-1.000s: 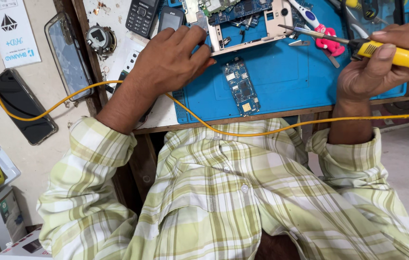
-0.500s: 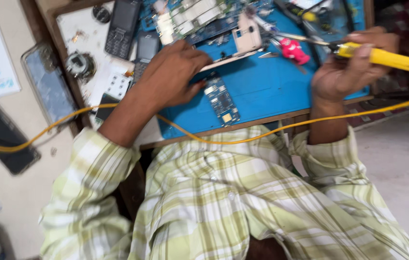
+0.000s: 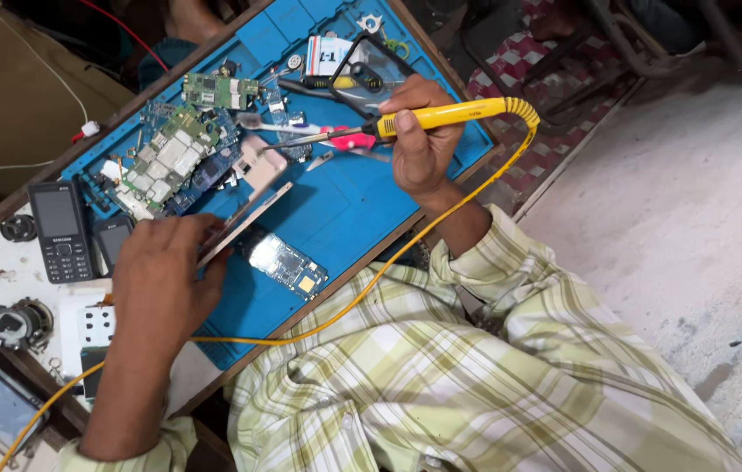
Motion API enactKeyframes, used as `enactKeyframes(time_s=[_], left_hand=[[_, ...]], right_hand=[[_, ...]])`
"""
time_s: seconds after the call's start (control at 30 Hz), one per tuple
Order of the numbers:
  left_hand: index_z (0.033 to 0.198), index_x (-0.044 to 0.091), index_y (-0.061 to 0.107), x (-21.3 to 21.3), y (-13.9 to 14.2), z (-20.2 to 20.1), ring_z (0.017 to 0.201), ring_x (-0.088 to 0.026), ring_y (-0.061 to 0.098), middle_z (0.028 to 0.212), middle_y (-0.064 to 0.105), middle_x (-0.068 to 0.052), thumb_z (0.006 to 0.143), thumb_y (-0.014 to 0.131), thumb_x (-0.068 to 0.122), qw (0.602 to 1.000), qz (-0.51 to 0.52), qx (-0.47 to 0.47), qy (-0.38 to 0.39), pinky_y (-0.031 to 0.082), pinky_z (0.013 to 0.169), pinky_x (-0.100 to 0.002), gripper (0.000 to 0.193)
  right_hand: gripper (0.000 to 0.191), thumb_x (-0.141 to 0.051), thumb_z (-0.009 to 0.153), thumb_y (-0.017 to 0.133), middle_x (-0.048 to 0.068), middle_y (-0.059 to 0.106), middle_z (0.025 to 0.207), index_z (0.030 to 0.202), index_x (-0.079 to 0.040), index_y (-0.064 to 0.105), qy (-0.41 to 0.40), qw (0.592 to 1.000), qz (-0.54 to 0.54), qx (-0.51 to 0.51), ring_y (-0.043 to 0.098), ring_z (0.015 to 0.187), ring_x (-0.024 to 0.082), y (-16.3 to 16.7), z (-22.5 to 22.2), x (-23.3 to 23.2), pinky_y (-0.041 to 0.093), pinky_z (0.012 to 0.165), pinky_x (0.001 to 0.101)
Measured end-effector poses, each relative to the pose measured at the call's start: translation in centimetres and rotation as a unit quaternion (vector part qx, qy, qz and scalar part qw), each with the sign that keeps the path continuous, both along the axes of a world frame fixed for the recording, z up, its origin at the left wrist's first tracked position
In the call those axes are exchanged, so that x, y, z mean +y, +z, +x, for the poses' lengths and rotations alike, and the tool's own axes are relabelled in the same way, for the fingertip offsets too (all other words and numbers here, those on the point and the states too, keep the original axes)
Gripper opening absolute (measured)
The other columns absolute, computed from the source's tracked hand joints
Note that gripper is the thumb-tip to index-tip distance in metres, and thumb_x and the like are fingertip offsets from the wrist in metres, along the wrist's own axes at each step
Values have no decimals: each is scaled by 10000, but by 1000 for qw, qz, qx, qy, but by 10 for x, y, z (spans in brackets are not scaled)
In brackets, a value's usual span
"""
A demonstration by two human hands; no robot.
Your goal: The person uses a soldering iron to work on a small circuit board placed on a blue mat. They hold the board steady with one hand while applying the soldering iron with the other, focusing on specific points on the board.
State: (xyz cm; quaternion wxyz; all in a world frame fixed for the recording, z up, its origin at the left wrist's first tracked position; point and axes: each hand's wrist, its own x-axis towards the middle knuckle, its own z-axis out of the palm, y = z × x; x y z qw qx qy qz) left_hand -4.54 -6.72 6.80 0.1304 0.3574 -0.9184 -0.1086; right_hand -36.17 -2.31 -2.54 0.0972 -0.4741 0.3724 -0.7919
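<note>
My right hand (image 3: 421, 149) grips a yellow soldering iron (image 3: 445, 114), its metal tip pointing left over the blue work mat (image 3: 345, 210). The iron's yellow cord (image 3: 362, 293) trails across my lap. My left hand (image 3: 161, 280) presses down on a phone frame (image 3: 244, 214) lying on the mat and holds it at its near end. Just below the frame lies a small circuit board (image 3: 286, 264). Beyond the iron's tip lie pink-handled tweezers (image 3: 345, 139) and several bare circuit boards (image 3: 170, 162).
Two dark keypad phones (image 3: 58, 231) lie on the white bench top at left, beside a round metal part (image 3: 17, 323). A clear phone cover (image 3: 369, 68) and small tools crowd the mat's far end. Concrete floor (image 3: 694, 218) is to the right.
The view has swung, so the bench now runs diagonally. My right hand has brought the iron in over the mat toward the phone frame. My left hand stays on the frame.
</note>
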Motion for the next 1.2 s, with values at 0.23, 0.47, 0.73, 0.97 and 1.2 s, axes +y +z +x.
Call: enactKeyframes(time_s=[0.23,0.47,0.73,0.97,1.2], left_hand=[[1075,47,700,9,36,0,914,-312,635,981,687,-113,899,782,96,992,49,113,8,482,822,-432,200],[1082,52,657,8,43,34,914,-250,633,1028,663,-90,944,756,85,973,80,203,79,473,811,-360,174],[1203,90,720,-54,-26,29,1070,-275,542,1126,614,-59,1009,692,-32,949,-294,111,30,436,962,-393,231],[1297,112,736,-65,-65,18,1142,-253,574,1206,630,-36,982,706,58,944,-329,30,-19,474,978,-407,321],[1353,114,702,-51,-50,16,1289,-313,568,1360,618,-80,825,776,137,984,-169,6,-61,469,1073,-461,534]], right_hand=[[233,-219,1032,614,83,580,891,978,7,616,47,996,2,-76,477,715,102,4,-4,1,379,587,241],[243,-265,1058,602,54,536,887,988,-33,599,45,990,14,-137,466,662,87,11,-7,2,379,502,211],[283,-309,1081,586,50,526,944,1058,-28,603,51,988,31,-140,492,639,78,16,0,1,414,519,217],[332,-351,1088,581,59,527,1021,1113,-21,594,51,995,50,-74,514,698,92,15,10,3,441,537,226],[332,-336,1105,572,73,543,1032,1118,-5,587,67,994,45,-68,517,705,92,12,9,0,446,534,230]])
